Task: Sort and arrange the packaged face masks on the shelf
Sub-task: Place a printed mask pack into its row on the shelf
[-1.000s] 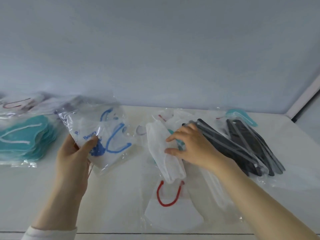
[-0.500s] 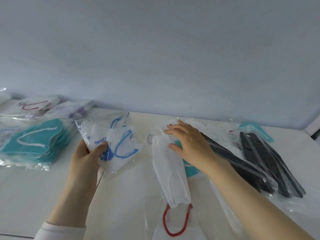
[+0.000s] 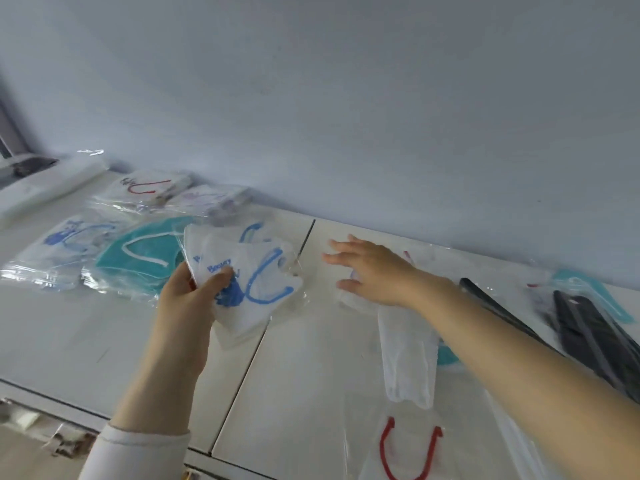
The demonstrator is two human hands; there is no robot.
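The left thumb (image 3: pixel 221 274) presses on the front of the blue-loop packets (image 3: pixel 258 284), and the other fingers curl behind them, so the left hand (image 3: pixel 183 303) pinches them at their left edge. There seem to be two or three, fanned a little. They are held tilted above the shelf (image 3: pixel 294 368), just left of the seam (image 3: pixel 242 375) between its two white boards. A white sleeve (image 3: pixel 135 452) covers the left wrist.

The right fingers (image 3: pixel 341 244) are straight and spread, holding nothing, and the right hand (image 3: pixel 375 271) is palm down over the top end of a clear packet with a folded white mask (image 3: pixel 408 358) in it. I cannot tell whether the palm touches the film. That packet lies lengthwise under the bare forearm. A teal mask (image 3: pixel 446 355) peeks out beside it, and a red-loop mask (image 3: pixel 408 448) lies just nearer the shelf's front edge.

Left of the held packets, a teal stack (image 3: pixel 145 258) lies flat in its wrapper, touching a blue-loop stack (image 3: pixel 69 244) further left. Behind these two, against the wall (image 3: pixel 346 98), lie red-loop packets (image 3: pixel 145 185) (their print is too blurred to read). To the far right, black masks (image 3: pixel 595 337) lie in a loose pile, with another teal one (image 3: pixel 595 296) at its back.
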